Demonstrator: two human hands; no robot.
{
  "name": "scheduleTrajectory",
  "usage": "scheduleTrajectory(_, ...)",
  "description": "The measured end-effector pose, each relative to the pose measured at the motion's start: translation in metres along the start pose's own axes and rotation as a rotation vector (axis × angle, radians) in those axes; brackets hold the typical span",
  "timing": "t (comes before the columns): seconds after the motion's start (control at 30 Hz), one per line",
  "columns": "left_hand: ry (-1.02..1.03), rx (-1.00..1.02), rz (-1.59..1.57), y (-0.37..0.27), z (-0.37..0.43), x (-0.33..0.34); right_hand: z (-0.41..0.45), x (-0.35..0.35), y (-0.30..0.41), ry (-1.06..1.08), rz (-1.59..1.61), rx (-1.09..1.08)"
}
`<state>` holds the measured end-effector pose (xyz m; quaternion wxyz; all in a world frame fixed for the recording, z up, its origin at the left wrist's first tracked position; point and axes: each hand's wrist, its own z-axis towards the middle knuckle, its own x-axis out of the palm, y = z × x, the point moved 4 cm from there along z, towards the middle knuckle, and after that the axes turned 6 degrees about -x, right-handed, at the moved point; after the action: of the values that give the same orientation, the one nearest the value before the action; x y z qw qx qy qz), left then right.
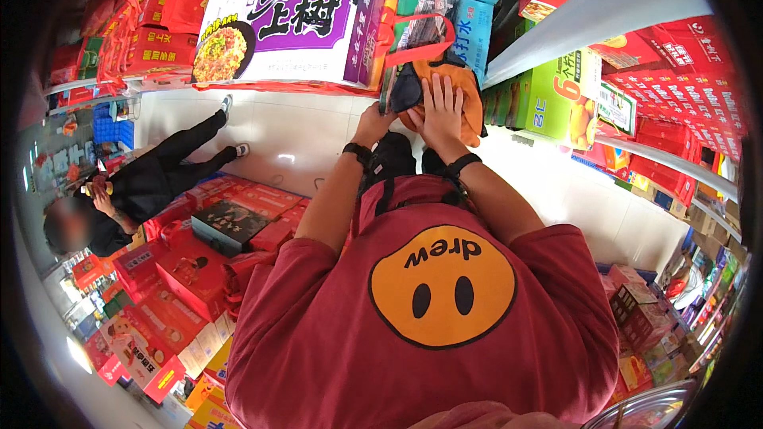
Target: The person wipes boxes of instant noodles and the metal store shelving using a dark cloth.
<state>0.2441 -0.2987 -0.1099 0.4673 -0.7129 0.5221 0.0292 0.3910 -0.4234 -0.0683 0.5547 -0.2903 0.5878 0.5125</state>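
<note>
My right hand (pixel 443 110) lies palm down, fingers apart, on an orange and black fabric item (pixel 471 92), perhaps a bag. Close to its left side is my left hand (pixel 375 123), fingers bent at the lower end of a thin dark-edged object (pixel 386 94); whether it grips this object is hard to tell, as the fingertips are hidden. A red carry strap (pixel 420 55) loops just above the orange item. Behind it stand blue drink cartons (pixel 474 27). To the left is a large white and purple food box (pixel 292 18) with a noodle picture.
Green drink cartons (pixel 545 101) and red drink cases (pixel 679 92) fill shelving with pale rails (pixel 572 18) at the right. Red gift boxes (pixel 191 274) are stacked at lower left. A person in black (pixel 152 173) stands on the tiled floor (pixel 274 122) at left.
</note>
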Motion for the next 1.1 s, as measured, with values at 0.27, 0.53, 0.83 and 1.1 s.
scheduleTrajectory(0.27, 0.018, 0.03, -0.008, 0.004, 0.009, -0.001, 0.011, -0.01, -0.028, -0.047, -0.043, 0.105)
scheduleTrajectory(0.53, 0.232, -0.326, -0.42, 0.004, 0.011, -0.013, -0.034, -0.018, -0.045, -0.423, 0.445, 0.366)
scheduleTrajectory(0.83, 0.258, -0.302, -0.314, -0.002, 0.025, -0.009, -0.025, -0.02, -0.048, -0.428, 0.515, 0.553)
scheduleTrajectory(1.1, 0.186, 0.094, -0.054, 0.015, 0.034, -0.016, -0.062, -0.01, -0.018, -0.374, 0.569, 0.826)
